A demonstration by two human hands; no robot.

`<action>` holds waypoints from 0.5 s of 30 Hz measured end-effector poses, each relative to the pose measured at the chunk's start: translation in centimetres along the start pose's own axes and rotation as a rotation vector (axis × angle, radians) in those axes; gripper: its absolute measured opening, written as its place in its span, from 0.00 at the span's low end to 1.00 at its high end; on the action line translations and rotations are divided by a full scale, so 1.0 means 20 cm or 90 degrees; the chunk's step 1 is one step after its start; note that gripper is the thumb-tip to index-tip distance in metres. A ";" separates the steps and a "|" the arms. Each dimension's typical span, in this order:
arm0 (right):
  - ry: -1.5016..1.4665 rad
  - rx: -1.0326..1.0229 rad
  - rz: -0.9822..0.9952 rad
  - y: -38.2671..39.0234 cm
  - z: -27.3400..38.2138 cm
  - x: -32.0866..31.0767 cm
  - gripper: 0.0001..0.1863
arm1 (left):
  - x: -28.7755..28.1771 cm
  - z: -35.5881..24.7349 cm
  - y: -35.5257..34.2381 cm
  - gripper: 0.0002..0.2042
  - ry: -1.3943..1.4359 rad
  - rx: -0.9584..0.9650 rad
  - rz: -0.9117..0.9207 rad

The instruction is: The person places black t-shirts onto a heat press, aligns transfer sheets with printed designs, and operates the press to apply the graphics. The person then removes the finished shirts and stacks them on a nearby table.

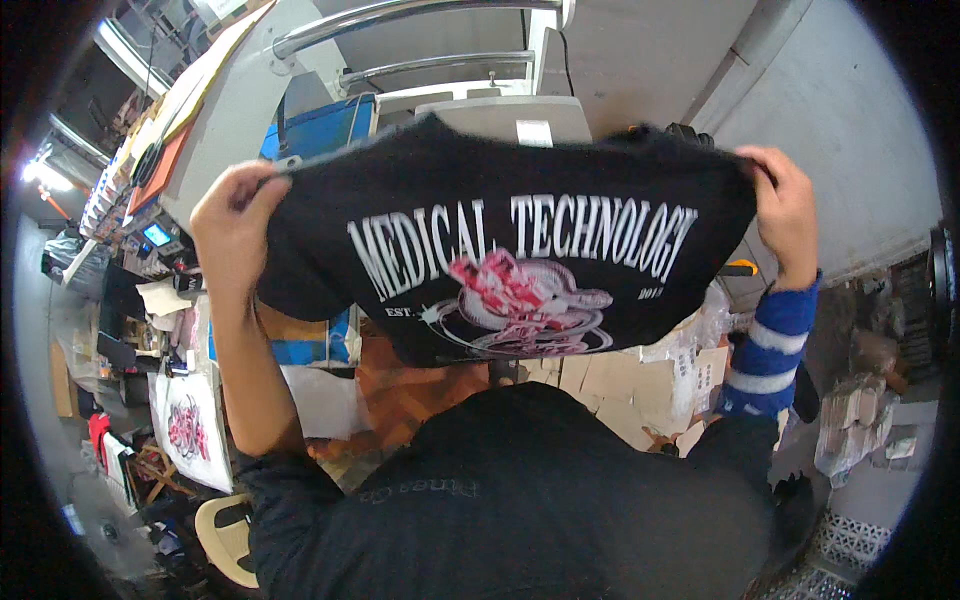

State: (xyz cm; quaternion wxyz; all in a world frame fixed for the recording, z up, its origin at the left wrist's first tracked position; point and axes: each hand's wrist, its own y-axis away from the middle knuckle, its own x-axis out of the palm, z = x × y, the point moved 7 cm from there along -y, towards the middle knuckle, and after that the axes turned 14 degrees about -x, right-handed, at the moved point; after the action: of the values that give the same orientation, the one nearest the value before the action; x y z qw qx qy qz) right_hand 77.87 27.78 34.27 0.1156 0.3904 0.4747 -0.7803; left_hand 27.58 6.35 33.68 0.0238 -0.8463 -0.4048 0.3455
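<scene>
A black T-shirt (320,230) with white lettering and a pink-and-white graphic hangs stretched between my two raised hands. My left hand (240,205) pinches its upper left edge, thumb against fingers. At the upper right edge my right hand (785,205) is closed on the cloth in the same way. The shirt's lower part tilts toward me, and its far side is hidden. Behind it stands a grey machine (500,108) with chrome bars, mostly covered by the shirt. A blue and white striped band (768,350) wraps my right forearm.
A blue board (345,120) lies behind the shirt to the left. Scissors (150,160) rest on a side surface at far left. Below are a white printed cloth (190,430) and a cream plastic chair (225,540). Cardboard (620,395) and plastic-wrapped stacks (855,425) sit at the right.
</scene>
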 end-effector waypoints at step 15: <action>-0.098 0.628 0.247 -0.15 -1.49 1.71 0.16 | 1.64 0.97 -0.97 0.14 -0.035 -0.478 0.251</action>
State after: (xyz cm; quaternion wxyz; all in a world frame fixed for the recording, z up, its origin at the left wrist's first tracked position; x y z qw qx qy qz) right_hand 68.28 60.65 4.29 0.0951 0.4208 -0.0393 -0.9013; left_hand 17.07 37.75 6.72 -0.3638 -0.8477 -0.3335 0.1946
